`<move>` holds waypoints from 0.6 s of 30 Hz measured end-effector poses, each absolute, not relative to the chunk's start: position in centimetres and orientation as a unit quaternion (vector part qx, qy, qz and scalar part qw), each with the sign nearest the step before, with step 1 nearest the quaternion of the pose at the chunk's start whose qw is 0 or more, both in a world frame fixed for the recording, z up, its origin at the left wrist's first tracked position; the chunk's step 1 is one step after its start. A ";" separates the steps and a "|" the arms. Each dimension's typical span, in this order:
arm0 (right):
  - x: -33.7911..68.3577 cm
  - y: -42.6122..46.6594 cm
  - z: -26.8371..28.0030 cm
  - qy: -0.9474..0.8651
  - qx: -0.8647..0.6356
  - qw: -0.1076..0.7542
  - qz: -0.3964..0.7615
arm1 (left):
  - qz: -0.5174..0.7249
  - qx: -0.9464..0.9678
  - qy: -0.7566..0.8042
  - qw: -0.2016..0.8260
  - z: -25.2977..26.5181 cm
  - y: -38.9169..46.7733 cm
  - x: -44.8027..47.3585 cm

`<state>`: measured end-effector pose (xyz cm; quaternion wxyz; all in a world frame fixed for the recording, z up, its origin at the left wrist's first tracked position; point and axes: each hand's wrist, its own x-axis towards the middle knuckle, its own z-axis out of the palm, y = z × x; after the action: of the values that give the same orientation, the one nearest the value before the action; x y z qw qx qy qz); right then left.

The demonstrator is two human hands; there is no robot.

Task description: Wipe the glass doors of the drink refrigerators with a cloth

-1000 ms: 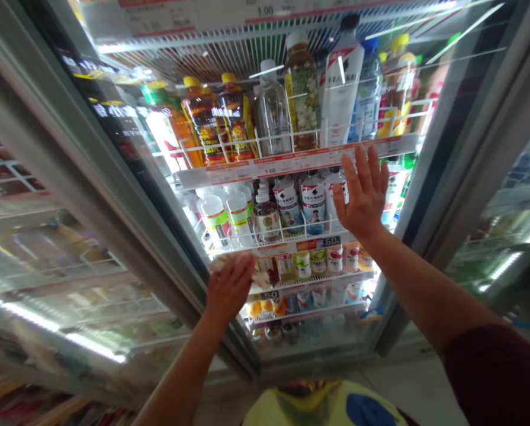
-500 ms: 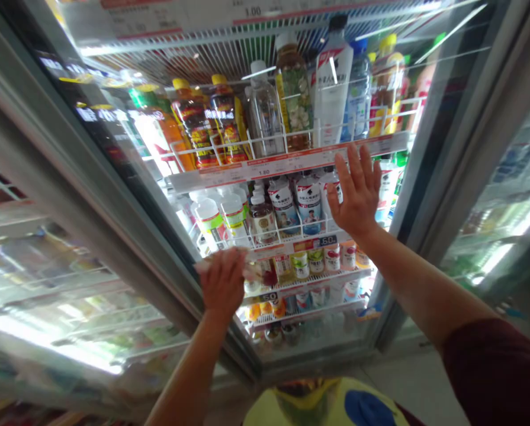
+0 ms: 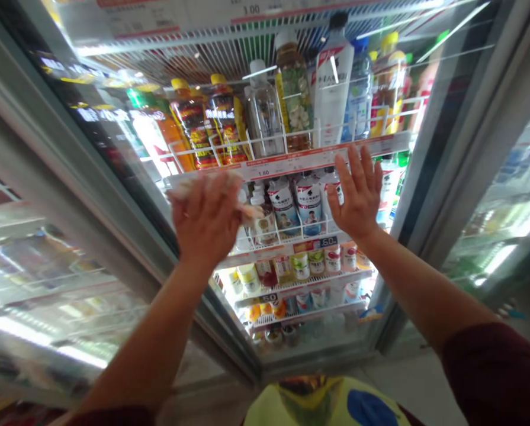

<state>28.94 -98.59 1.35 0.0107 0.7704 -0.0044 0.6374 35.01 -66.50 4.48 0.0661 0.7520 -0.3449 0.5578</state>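
Note:
In the head view a glass cooler door [image 3: 309, 337] fills the middle, with shelves of drinks behind it. My left hand [image 3: 206, 219] presses a pale, crumpled cloth [image 3: 250, 211] against the glass on the left, its fingers bent over it; motion blurs the hand a little. Part of the cloth sticks out past the fingers on both sides. My right hand [image 3: 356, 195] rests flat on the glass at the right with fingers spread and holds nothing.
Behind the glass stand bottles such as a white-labelled bottle [image 3: 333, 83] and dark yellow-capped bottles [image 3: 224, 118]. Metal door frames [image 3: 113, 195] run along both sides. Below me shows a yellow garment [image 3: 322, 402] with a blue patch. A tiled floor [image 3: 411, 378] lies at lower right.
My left hand has moved up the glass with the cloth, from the lower shelves' height to just below the upper price strip. My right hand has stayed in place.

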 end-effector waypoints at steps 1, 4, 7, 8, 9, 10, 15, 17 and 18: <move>28.9 -98.6 1.4 -0.007 0.770 0.014 0.638 | 0.577 0.759 -0.286 0.091 7.6 -65.6 36.2; 28.8 -98.7 1.4 -0.001 0.763 0.024 0.646 | 0.650 0.729 -0.145 0.155 14.7 -64.4 39.0; 28.9 -98.8 1.4 -0.007 0.770 0.025 0.638 | 0.659 0.719 -0.136 0.173 14.8 -67.9 38.0; 28.9 -98.9 1.4 -0.005 0.766 0.030 0.643 | 0.641 0.730 -0.179 0.157 13.6 -69.8 36.7; 29.0 -98.9 1.4 0.003 0.755 0.039 0.654 | 0.605 0.746 -0.249 0.126 12.2 -71.8 35.3; 29.0 -99.0 1.3 0.012 0.742 0.050 0.669 | 0.565 0.747 -0.342 0.081 10.9 -73.6 34.0; 29.0 -99.1 1.2 0.005 0.748 0.049 0.662 | 0.517 0.740 -0.428 -0.047 12.8 -73.1 33.8; 28.9 -99.1 1.3 0.007 0.755 0.038 0.654 | 0.632 0.706 -0.318 -0.033 16.3 -69.8 36.7; 28.9 -99.2 1.3 0.010 0.756 0.033 0.653 | 0.700 0.667 -0.254 -0.021 17.5 -68.3 38.0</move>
<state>28.86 -99.17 1.28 0.0330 0.7563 0.0102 0.6533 38.03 -68.33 17.53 -0.0208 0.6668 -0.2544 0.7002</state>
